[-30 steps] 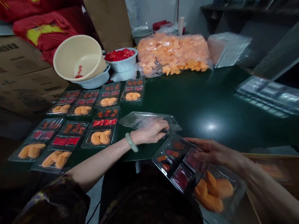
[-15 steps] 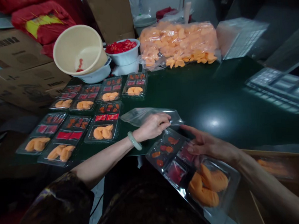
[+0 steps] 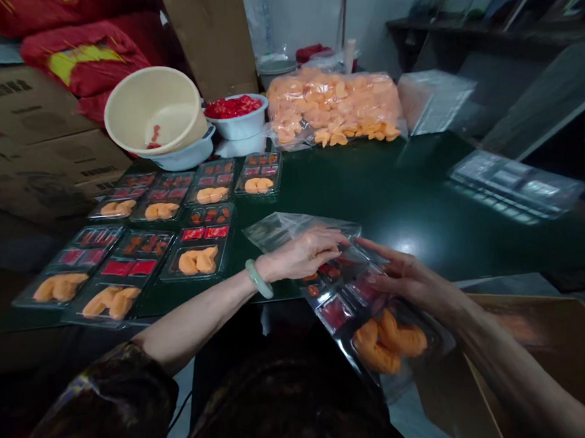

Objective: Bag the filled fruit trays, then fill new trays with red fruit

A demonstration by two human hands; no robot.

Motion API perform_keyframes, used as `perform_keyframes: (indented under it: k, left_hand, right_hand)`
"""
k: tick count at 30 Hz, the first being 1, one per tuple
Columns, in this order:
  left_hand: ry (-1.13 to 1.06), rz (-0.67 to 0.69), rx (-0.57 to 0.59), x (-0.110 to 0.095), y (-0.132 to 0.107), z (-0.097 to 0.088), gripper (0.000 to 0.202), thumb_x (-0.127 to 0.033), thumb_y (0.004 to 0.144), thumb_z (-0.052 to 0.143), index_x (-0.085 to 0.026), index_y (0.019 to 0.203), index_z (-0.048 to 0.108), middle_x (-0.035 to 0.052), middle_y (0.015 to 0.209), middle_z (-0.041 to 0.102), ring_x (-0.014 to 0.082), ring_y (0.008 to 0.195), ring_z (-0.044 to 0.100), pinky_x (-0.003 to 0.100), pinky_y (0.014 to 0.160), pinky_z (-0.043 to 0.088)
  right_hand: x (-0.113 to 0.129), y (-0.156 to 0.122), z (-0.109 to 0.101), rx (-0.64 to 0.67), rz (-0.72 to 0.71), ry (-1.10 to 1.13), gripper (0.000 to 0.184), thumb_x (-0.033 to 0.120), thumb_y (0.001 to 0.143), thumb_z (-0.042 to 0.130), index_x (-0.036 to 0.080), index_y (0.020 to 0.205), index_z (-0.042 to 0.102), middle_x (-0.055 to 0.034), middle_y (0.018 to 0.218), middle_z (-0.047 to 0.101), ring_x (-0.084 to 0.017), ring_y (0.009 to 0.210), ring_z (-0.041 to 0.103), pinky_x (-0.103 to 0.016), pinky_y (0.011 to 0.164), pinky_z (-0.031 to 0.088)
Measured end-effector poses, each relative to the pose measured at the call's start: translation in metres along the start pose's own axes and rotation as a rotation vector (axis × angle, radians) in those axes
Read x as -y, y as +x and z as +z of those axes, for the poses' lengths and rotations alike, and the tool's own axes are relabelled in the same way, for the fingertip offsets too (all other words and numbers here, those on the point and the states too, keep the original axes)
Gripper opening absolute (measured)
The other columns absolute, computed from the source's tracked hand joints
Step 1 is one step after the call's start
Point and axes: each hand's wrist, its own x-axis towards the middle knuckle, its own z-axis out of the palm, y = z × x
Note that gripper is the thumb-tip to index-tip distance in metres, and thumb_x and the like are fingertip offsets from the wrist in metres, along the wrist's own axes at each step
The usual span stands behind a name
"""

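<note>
In front of me, a clear plastic tray pack (image 3: 337, 314) tilts down over the table's near edge. It holds orange foam-like pieces (image 3: 387, 341), red packets and small reddish-brown pieces in its compartments. My right hand (image 3: 411, 279) grips its right side, thumb on top and fingers partly hidden. Clear plastic film, like a bag (image 3: 268, 233), lies around the pack's upper end. My left hand (image 3: 311, 252), with a pale green bangle (image 3: 258, 279) at the wrist, is closed on this bag at the pack's top, its fingers pointing right.
Several filled packs (image 3: 198, 260) stand in rows at left on the dark green table (image 3: 330, 189). Behind are a cream basin (image 3: 152, 109), a white bowl of red packets (image 3: 235, 116) and a large bag of orange pieces (image 3: 335, 106). Empty trays (image 3: 515, 183) lie right; a cardboard box (image 3: 546, 335) stands below.
My left hand has moved from the film above the pack onto its upper end, its fingers straighter. The pack has come up and left toward it, within my right hand's grip.
</note>
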Motion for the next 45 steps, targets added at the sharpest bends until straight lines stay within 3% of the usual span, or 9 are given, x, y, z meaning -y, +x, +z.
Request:
perform_keyframes:
  k: [6,10,15,20,24,27,35,38,45]
  left_hand:
    - [0.341,-0.009,-0.197,0.008,-0.019,0.012,0.022,-0.015,0.088,0.040,-0.014,0.098,0.060,0.0126,0.115,0.060,0.0205,0.112,0.052,0.037,0.095,0.041]
    - [0.535,-0.418,-0.402,0.015,-0.030,0.019,0.017,-0.023,0.082,0.050,-0.014,0.092,0.060,0.0121,0.096,0.063,0.0243,0.093,0.058,0.038,0.077,0.046]
    - [-0.029,-0.776,-0.405,0.021,-0.037,0.018,0.033,-0.042,0.074,0.059,-0.015,0.057,0.052,-0.0017,0.050,0.049,0.0106,0.049,0.047,0.023,0.049,0.036]
    - [-0.564,-0.694,-0.353,0.023,-0.042,0.013,0.025,-0.035,0.075,0.060,-0.010,0.076,0.060,-0.0010,0.058,0.054,0.0070,0.048,0.046,0.019,0.048,0.038]
    - [-0.132,-0.561,-0.383,0.013,-0.044,0.016,0.021,-0.024,0.084,0.046,-0.012,0.076,0.061,0.0019,0.066,0.057,0.0114,0.061,0.053,0.023,0.060,0.044]
    - [0.225,-0.451,-0.496,0.002,-0.046,0.026,0.024,-0.017,0.087,0.037,-0.014,0.098,0.059,0.0059,0.083,0.062,0.0148,0.074,0.058,0.027,0.072,0.046]
    - [0.271,-0.246,-0.312,-0.025,-0.061,0.037,0.036,-0.012,0.090,0.033,-0.018,0.123,0.045,0.0072,0.108,0.063,0.0151,0.093,0.062,0.026,0.081,0.047]
    - [0.373,-0.263,-0.220,-0.022,-0.069,0.034,0.037,-0.014,0.090,0.032,-0.018,0.123,0.048,0.0076,0.102,0.064,0.0162,0.091,0.060,0.027,0.079,0.047]
    - [0.694,-0.382,0.121,-0.013,-0.071,0.028,0.047,-0.011,0.086,0.035,-0.028,0.127,0.049,0.0041,0.079,0.054,0.0172,0.071,0.050,0.027,0.061,0.041]
  right_hand:
    - [-0.017,0.000,0.001,-0.034,-0.027,0.057,0.084,0.035,0.071,0.071,0.016,0.141,0.030,-0.0010,0.071,0.065,-0.017,0.053,0.063,-0.026,0.047,0.049]
    - [-0.024,-0.004,0.006,-0.116,-0.061,0.112,0.084,0.035,0.069,0.073,0.016,0.141,0.033,0.0011,0.066,0.064,-0.016,0.052,0.062,-0.025,0.046,0.048]
    - [-0.032,-0.008,0.012,-0.192,-0.056,0.248,0.086,0.034,0.065,0.077,0.019,0.139,0.036,0.0013,0.068,0.064,-0.014,0.049,0.060,-0.025,0.048,0.049]
    - [-0.040,-0.008,0.019,-0.250,-0.078,0.371,0.075,0.033,0.063,0.078,0.024,0.132,0.047,0.0023,0.067,0.063,-0.012,0.048,0.059,-0.024,0.046,0.047]
    - [-0.044,-0.011,0.028,-0.297,-0.069,0.486,0.070,0.030,0.065,0.077,0.026,0.129,0.050,0.0011,0.073,0.065,-0.012,0.054,0.059,-0.025,0.053,0.049]
    - [-0.046,-0.012,0.033,-0.358,-0.062,0.535,0.072,0.030,0.064,0.078,0.026,0.129,0.049,0.0007,0.079,0.068,-0.013,0.062,0.061,-0.025,0.059,0.051]
    - [-0.038,0.003,0.045,-0.575,-0.087,0.476,0.069,0.037,0.057,0.079,0.023,0.119,0.051,-0.0004,0.076,0.067,-0.018,0.064,0.062,-0.031,0.061,0.051]
    - [-0.034,0.011,0.053,-0.652,-0.118,0.178,0.057,0.044,0.066,0.071,0.021,0.115,0.050,-0.0015,0.070,0.063,-0.019,0.060,0.060,-0.032,0.056,0.049]
    - [-0.023,0.009,0.051,-0.829,-0.232,-1.347,0.029,0.035,0.086,0.048,0.016,0.100,0.066,-0.0179,0.108,0.056,-0.033,0.094,0.054,-0.041,0.071,0.043]
